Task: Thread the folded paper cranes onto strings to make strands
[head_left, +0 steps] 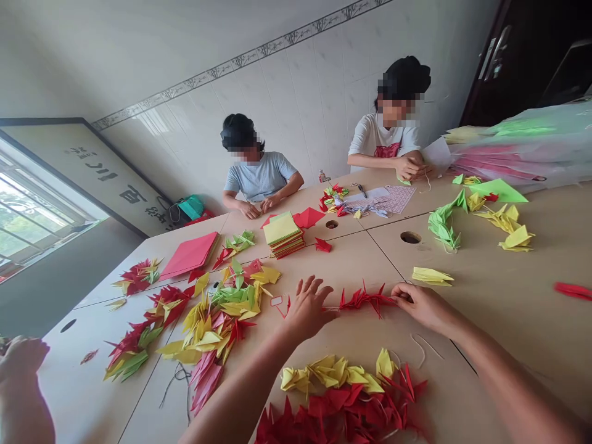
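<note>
A string of red folded paper cranes lies across the table between my hands. My right hand pinches its right end, thumb and fingers closed. Off its left end, my left hand hovers low with the fingers spread; a thin cord runs toward its thumb. Below them is a heap of red cranes, bordered by a row of yellow cranes. Left of my left hand lie strings of yellow, green and pink cranes.
Across the table sit two people, hands on small papers. A stack of square paper, red sheets and green and yellow crane strings lie farther back. Another person's arm shows at the left edge.
</note>
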`<state>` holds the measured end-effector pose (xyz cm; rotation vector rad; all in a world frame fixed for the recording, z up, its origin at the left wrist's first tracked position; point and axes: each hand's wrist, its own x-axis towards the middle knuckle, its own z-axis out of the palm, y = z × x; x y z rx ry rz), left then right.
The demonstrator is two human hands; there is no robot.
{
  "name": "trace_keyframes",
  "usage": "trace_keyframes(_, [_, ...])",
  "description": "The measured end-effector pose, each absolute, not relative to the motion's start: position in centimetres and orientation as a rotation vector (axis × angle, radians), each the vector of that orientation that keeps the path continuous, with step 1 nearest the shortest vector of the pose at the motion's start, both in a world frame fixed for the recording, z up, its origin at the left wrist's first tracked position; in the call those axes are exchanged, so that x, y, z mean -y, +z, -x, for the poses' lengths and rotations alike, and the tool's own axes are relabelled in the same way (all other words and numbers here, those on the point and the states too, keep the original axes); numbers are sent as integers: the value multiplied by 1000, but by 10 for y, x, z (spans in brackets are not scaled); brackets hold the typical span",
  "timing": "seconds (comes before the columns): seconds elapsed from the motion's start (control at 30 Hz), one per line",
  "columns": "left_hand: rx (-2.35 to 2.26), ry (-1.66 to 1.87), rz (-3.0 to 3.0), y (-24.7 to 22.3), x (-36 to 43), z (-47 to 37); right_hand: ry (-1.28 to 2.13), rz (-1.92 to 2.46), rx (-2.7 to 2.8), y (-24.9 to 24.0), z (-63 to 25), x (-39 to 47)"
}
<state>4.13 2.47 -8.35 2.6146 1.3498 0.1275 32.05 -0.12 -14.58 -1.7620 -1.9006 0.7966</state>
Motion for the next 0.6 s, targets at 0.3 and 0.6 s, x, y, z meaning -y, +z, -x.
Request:
trace_keyframes(0.3, [-1198, 43, -2723, -94, -32, -71, 801, 1728, 1867, -148, -320, 1])
trace_keyframes(0.6, [-1363, -31, -2695, -81, -27, -37, 793, 1679, 1852, -146, -319, 2])
